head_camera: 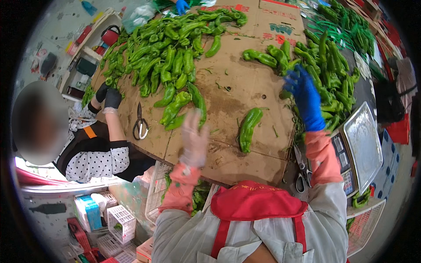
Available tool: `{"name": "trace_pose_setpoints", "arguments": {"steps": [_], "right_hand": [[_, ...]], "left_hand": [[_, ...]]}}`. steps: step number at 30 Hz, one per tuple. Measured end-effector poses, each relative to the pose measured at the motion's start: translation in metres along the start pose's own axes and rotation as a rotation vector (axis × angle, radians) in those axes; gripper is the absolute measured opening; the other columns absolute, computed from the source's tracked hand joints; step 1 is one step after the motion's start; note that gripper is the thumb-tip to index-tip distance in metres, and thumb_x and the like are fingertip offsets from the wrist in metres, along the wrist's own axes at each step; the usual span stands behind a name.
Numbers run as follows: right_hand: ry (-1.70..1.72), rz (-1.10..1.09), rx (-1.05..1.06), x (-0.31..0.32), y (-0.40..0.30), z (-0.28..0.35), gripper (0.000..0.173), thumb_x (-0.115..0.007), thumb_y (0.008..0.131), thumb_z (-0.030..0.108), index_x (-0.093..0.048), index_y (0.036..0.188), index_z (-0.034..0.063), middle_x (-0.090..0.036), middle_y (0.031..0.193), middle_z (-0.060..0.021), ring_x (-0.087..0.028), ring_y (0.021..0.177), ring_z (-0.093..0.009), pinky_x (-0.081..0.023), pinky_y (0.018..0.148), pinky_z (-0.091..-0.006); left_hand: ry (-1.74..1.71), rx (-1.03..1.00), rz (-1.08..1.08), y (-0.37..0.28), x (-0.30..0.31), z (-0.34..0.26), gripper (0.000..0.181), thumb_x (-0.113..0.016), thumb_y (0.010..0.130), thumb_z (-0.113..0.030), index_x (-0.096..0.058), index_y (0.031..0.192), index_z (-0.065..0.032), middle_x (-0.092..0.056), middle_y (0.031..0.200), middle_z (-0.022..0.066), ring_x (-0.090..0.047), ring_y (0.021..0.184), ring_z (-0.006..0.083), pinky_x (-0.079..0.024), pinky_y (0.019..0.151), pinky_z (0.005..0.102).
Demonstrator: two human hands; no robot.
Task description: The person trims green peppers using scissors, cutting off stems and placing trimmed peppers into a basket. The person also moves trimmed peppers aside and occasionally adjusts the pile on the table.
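Observation:
My left hand (194, 139), in a thin translucent glove and blurred, hovers over the cardboard table cover (227, 164) beside a few loose green peppers (176, 107). It appears to hold nothing; its fingers point away from me. My right hand (304, 95), in a blue glove, is at the left edge of the right-hand pepper heap (329, 75), fingers spread and blurred; whether it touches a pepper I cannot tell. One curved green pepper (250, 130) lies alone on the cardboard between my hands. A large pile of green peppers (158, 49) covers the far left of the table.
Scissors (140, 123) lie on the left, near a co-worker's dark-gloved hands (110, 95). Another pair of scissors (302, 174) and a weighing scale (361, 148) are at my right. Another person's blue-gloved hand (181, 6) is at the far edge. A white plastic crate (157, 194) stands below the near edge.

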State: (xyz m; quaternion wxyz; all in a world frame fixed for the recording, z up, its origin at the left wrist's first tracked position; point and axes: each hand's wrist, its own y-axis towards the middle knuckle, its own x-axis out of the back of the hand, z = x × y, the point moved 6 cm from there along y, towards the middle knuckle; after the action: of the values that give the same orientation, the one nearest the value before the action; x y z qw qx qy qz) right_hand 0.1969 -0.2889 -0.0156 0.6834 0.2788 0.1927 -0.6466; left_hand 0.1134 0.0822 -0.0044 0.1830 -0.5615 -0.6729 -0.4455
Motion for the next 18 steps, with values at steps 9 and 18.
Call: {"name": "trace_pose_setpoints", "arguments": {"steps": [9,18], "right_hand": [[-2.071,0.648,0.184,-0.091,-0.079,-0.154,0.064,-0.063,0.07,0.011,-0.05,0.132,0.0137,-0.056,0.119,-0.0153,-0.047,0.123,-0.035,-0.022,0.109,-0.0631],[-0.484,-0.093,-0.353,-0.043,-0.098,-0.098,0.04,-0.071,0.085,0.026,-0.059,0.117,0.0058,-0.059,0.084,-0.0011,-0.057,0.072,-0.017,-0.048,0.064,-0.0311]], "left_hand": [[0.347,0.501,0.275,0.066,-0.004,0.158,0.061,-0.074,0.072,-0.028,-0.055,0.127,-0.0087,-0.065,0.105,0.0207,-0.063,0.094,0.0356,-0.05,0.081,0.0439],[-1.133,0.914,0.216,0.027,-0.032,0.083,0.034,-0.062,0.087,-0.011,-0.057,0.118,0.0015,-0.065,0.102,0.0098,-0.063,0.081,0.0198,-0.052,0.07,0.0319]]}}
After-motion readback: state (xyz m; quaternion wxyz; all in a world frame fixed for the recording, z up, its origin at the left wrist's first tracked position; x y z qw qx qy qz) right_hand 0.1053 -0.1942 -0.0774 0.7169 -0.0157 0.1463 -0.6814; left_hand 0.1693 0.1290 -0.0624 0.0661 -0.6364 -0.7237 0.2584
